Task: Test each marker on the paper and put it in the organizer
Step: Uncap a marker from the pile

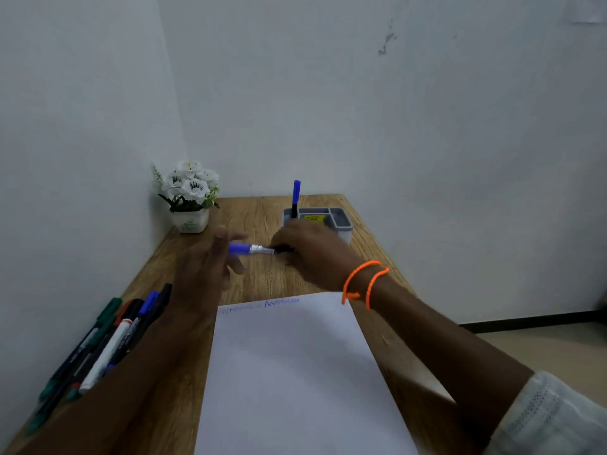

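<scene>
**Capped blue marker held over the desk, short of the organizer**

Your desk (371, 244) is set up as a left-to-right line, I'd say on purpose: untested stock on the left, test sheet in the middle, drop-off at the far right.

The paper (289, 372) lies near you at centre, so both hands reach it. Two blue squiggles (281, 303) run along its far edge, one faint, one stronger. They're test strokes, not words.

The marker pile (98, 343) lies along the near left edge against the wall: green, black, blue, red and one white-barrelled. It has print on the barrel, too blurred to read.

The organizer (341, 220) sits far right. One blue-capped marker (295, 198) stands upright in its left compartment. The yellow sticker (314, 218) inside looks like a price tag, maybe "49.00", but I'm not sure.

The flower pot (190, 220) sits in the far left corner, out of the way.

Your right hand (312, 254) has its fingers curled round the dark barrel of the blue marker (251, 249), held level above the desk, just near of the organizer. Your left hand (210, 267) has loose, mostly straight fingers at the cap end. I can't tell if it touches the cap.

My read: cap's on, next it goes in the organizer.
</scene>
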